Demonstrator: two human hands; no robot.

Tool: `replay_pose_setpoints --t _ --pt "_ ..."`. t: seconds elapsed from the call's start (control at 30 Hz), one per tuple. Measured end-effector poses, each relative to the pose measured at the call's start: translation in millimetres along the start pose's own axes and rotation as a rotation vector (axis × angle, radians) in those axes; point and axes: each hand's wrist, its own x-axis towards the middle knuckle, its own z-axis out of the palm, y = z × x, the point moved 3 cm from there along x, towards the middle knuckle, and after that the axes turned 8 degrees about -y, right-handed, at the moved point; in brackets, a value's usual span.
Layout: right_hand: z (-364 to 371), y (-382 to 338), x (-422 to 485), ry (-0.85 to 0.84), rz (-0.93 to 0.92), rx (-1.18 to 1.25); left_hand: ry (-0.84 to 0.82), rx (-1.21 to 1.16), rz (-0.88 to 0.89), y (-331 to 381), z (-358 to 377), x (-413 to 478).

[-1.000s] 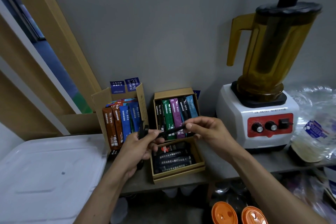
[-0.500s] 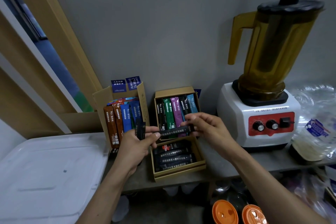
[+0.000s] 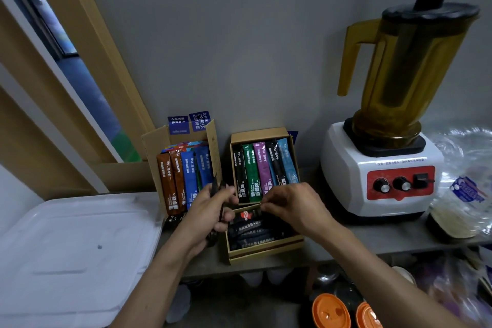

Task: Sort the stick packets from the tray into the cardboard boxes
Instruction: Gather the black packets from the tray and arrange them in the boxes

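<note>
Curled round a small bundle of dark stick packets [image 3: 220, 208], the left hand [image 3: 207, 217] has a narrow, closed grip; the packets stand nearly upright in the fist, poking out above the fingers and below the palm. Just beside it, the right hand [image 3: 292, 208] has its fingertips [image 3: 265, 201] drawn together over the far rim of the near box [image 3: 263, 254]. I cannot tell whether that grip holds a packet, as the spot is blurred.

Below both hands, the near box holds black packets [image 3: 253, 234] lying flat and crosswise. The far box [image 3: 258, 133] touches it from behind and leans back, with black, green, purple and blue packets standing in a row. To the left, a taller open carton [image 3: 154, 141] holds brown and blue packets upright. A white tray [image 3: 66, 247] lies at the far left. On the right of the tabletop [image 3: 372, 239] stands a white blender [image 3: 380, 168] with an amber jug.
</note>
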Motion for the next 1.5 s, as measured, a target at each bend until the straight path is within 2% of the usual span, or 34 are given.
replay_pose_setpoints --t 0.13,0.2,0.33,0.43,0.57,0.67,0.73,0.9,1.07,1.23,1.37,1.5 --pt "-12 0 -3 0.052 0.035 0.04 -0.045 -0.12 -0.056 -5 -2 4" --pt "-15 -2 -4 0.062 0.026 0.141 -0.081 -0.12 -0.07 -5 0 5" --pt "-19 -12 -3 0.053 -0.024 0.484 -0.249 -0.012 -0.107 -1 10 1" --pt "-21 -19 0 -0.014 -0.055 0.483 -0.32 0.121 -0.093 2 15 0" --pt "-21 -17 3 -0.051 -0.067 0.491 -0.305 0.261 -0.044 7 15 -2" --pt "-22 -7 -1 -0.059 0.026 0.735 -0.235 0.273 -0.008 11 11 -4" --pt "-22 -1 -4 -0.075 0.088 0.817 -0.178 0.286 0.023 11 5 -6" --pt "-13 6 -6 -0.059 0.149 0.679 -0.148 0.373 0.035 5 -4 -5" --pt "-11 -5 -5 -0.091 -0.01 0.415 -0.148 0.42 0.03 1 -4 -2" --pt "-15 2 -1 -0.043 0.045 0.182 -0.029 0.506 0.134 5 -6 -4" --pt "-9 6 1 -0.031 0.031 -0.022 -0.021 0.463 0.019 3 -10 -3" --pt "-3 2 0 -0.05 -0.016 -0.158 -0.132 0.21 -0.047 1 -8 -2"
